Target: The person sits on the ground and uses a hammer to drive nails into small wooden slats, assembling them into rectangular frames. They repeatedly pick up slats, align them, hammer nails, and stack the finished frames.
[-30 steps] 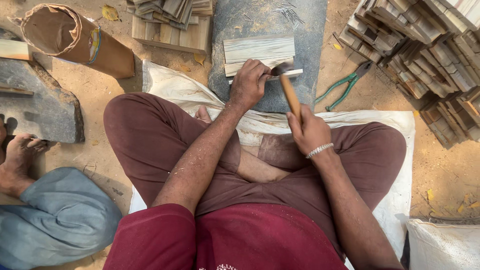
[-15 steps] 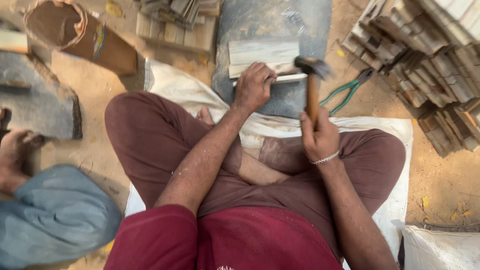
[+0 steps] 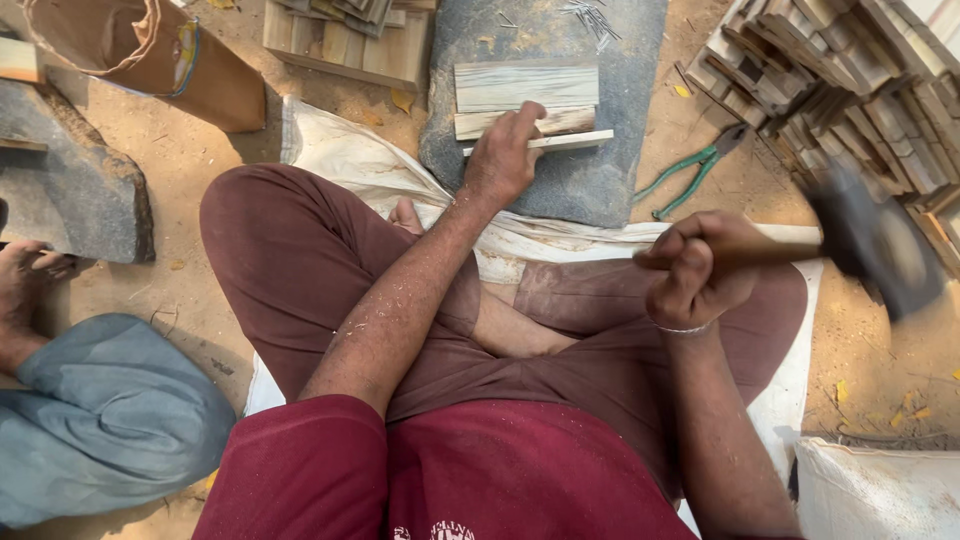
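Observation:
My left hand (image 3: pixel 503 155) presses down on a thin pale wooden strip (image 3: pixel 570 141) lying across wooden slats (image 3: pixel 525 88) on a dark stone slab (image 3: pixel 560 180). My right hand (image 3: pixel 697 268) grips the wooden handle of a hammer (image 3: pixel 868 243), swung out to the right over my knee; its dark head is blurred. I sit cross-legged in maroon trousers on a white sack (image 3: pixel 340 160).
Green-handled pliers (image 3: pixel 690 175) lie on the sand right of the slab. Loose nails (image 3: pixel 590 18) sit at the slab's top. Stacked wood pieces (image 3: pixel 850 80) fill the upper right, more slats (image 3: pixel 345 40) the top. A brown bag (image 3: pixel 150 55), a grey stone (image 3: pixel 75 185) and another person's foot (image 3: pixel 25 290) are at left.
The hammer has swung from over the strip out to the right and lower. My left hand stays on the strip.

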